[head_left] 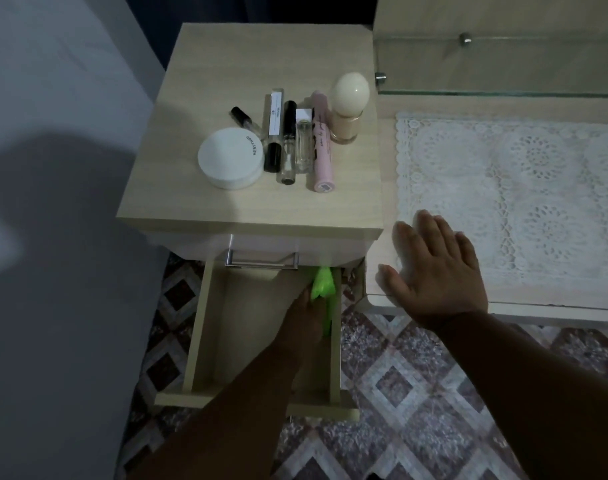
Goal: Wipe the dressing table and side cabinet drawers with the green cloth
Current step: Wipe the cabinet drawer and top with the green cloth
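Observation:
The side cabinet (254,202) has a lower drawer (205,327) pulled out below the closed top drawer. My left hand (304,318) reaches down into the open drawer and holds the green cloth (325,289) against its right inner side, near the back. My right hand (434,268) rests flat with spread fingers on the front left corner of the dressing table (385,258), partly on the white lace runner (510,202).
On the cabinet top lie a round white jar (230,158), several small bottles and tubes (288,143), a pink tube (321,147) and an egg-capped bottle (349,105). A glass shelf (496,64) stands behind the table. Patterned carpet (434,393) covers the floor; a grey bed (53,237) is at left.

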`<state>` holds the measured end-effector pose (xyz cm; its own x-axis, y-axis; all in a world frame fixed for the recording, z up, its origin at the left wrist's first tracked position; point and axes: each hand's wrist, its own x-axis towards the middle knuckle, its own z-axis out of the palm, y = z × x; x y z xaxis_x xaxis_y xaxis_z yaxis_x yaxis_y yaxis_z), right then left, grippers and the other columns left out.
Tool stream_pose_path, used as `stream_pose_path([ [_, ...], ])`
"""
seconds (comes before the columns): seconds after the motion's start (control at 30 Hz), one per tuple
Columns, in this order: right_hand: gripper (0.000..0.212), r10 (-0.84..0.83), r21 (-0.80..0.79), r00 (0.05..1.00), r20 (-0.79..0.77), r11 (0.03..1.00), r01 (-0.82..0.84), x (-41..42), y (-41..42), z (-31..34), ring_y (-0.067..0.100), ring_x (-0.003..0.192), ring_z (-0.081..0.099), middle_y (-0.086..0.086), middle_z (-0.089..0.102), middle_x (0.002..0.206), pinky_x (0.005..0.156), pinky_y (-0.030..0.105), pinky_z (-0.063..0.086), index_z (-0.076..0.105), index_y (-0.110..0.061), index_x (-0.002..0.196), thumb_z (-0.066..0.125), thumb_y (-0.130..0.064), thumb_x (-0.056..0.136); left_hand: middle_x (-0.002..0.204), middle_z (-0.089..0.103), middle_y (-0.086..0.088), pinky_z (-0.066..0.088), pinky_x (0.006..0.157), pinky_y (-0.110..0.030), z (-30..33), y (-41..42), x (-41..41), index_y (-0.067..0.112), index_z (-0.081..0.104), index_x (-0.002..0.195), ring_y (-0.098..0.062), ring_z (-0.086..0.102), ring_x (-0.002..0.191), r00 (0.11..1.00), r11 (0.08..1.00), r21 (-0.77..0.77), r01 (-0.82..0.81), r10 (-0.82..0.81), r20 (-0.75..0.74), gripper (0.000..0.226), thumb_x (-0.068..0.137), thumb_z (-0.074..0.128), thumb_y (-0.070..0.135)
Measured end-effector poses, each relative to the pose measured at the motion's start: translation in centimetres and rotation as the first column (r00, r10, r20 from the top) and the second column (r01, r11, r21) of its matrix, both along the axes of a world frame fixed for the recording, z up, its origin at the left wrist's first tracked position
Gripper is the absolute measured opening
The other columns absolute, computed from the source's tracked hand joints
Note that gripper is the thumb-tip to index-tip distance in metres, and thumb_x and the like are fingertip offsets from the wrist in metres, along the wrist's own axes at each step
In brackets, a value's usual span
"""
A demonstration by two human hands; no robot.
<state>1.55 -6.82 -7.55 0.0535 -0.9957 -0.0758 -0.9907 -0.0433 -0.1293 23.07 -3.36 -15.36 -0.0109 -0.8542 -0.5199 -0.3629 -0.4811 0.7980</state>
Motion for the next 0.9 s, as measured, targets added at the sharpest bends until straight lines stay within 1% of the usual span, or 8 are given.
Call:
stream_pose_path([
  [0.17,0.078,0.004,0.026,1.0,-0.006,1.0,-0.004,0.0,0.0,0.3,0.028,0.154,0.01,0.011,0.014,0.166,0.123,0.049,0.012,0.024,-0.029,0.153,0.023,-0.071,0.088,0.108,0.068,-0.009,0.05,0.085,-0.032,2.6,5.7,2.0,0.01,0.063,0.115,-0.027,0.064,0.1,0.876,0.878,0.324,0.352,-0.431,0.216,0.03,0.103,0.045,0.031],
  [0.23,0.078,0.007,0.03,1.0,-0.007,1.0,-0.007,0.0,0.1,0.3,0.027,0.154,0.009,0.011,0.014,0.166,0.123,0.049,0.012,0.023,-0.029,0.153,0.022,-0.071,0.088,0.114,0.068,-0.011,0.048,0.085,-0.03,3.3,6.0,1.1,0.011,0.063,0.12,-0.028,0.064,0.105,0.907,0.92,0.275,0.28,-0.348,0.238,0.031,0.103,0.046,0.029],
  [0.3,0.078,0.001,0.027,1.0,-0.003,1.0,-0.001,-0.2,0.2,0.2,0.027,0.154,0.01,0.011,0.014,0.166,0.123,0.049,0.012,0.024,-0.029,0.154,0.023,-0.071,0.088,0.109,0.069,-0.009,0.053,0.086,-0.038,3.7,4.2,-0.1,0.017,0.064,0.12,-0.025,0.066,0.095,0.983,0.972,0.21,0.107,-0.135,0.124,0.027,0.103,0.046,0.029],
  [0.4,0.078,-0.001,0.028,1.0,-0.011,1.0,0.001,-0.2,0.1,0.0,0.027,0.154,0.011,0.011,0.015,0.166,0.122,0.05,0.013,0.025,-0.029,0.153,0.025,-0.072,0.088,0.114,0.068,-0.004,0.055,0.089,-0.044,3.1,0.6,-1.6,0.028,0.058,0.133,-0.021,0.066,0.098,0.992,0.991,0.093,-0.096,0.087,0.09,0.036,0.1,0.047,0.041],
  [0.53,0.079,-0.003,0.026,1.0,-0.009,1.0,0.004,-0.2,0.0,0.1,0.028,0.154,0.01,0.012,0.015,0.166,0.122,0.05,0.012,0.025,-0.028,0.153,0.024,-0.072,0.088,0.121,0.068,-0.007,0.055,0.09,-0.044,2.2,1.0,-1.8,0.027,0.05,0.144,-0.024,0.066,0.102,0.992,0.999,0.028,-0.016,0.012,0.122,0.042,0.102,0.048,0.037],
  [0.7,0.079,-0.005,0.022,1.0,-0.006,1.0,0.005,-0.2,0.0,0.0,0.028,0.154,0.012,0.012,0.016,0.166,0.123,0.05,0.013,0.026,-0.027,0.154,0.026,-0.071,0.088,0.11,0.07,-0.01,0.054,0.086,-0.035,3.2,7.1,0.5,0.013,0.061,0.124,-0.029,0.067,0.1,0.901,0.924,0.282,0.259,-0.336,0.275,0.034,0.104,0.044,0.034],
  [0.77,0.079,-0.004,0.026,1.0,-0.004,1.0,0.004,0.0,0.0,0.1,0.029,0.153,0.012,0.012,0.016,0.166,0.123,0.05,0.013,0.026,-0.027,0.154,0.025,-0.071,0.088,0.11,0.07,-0.011,0.051,0.083,-0.029,3.6,6.5,0.4,0.01,0.063,0.119,-0.029,0.066,0.102,0.903,0.931,0.281,0.233,-0.315,0.293,0.032,0.104,0.045,0.031],
  [0.9,0.081,-0.017,0.021,1.0,0.013,1.0,0.017,0.0,0.1,0.3,0.028,0.154,0.01,0.011,0.016,0.166,0.123,0.05,0.011,0.026,-0.027,0.154,0.024,-0.071,0.087,0.108,0.071,-0.007,0.056,0.085,-0.041,3.1,1.4,-1.1,0.021,0.063,0.121,-0.027,0.068,0.094,0.978,0.989,0.144,0.031,-0.06,0.2,0.029,0.102,0.047,0.035],
])
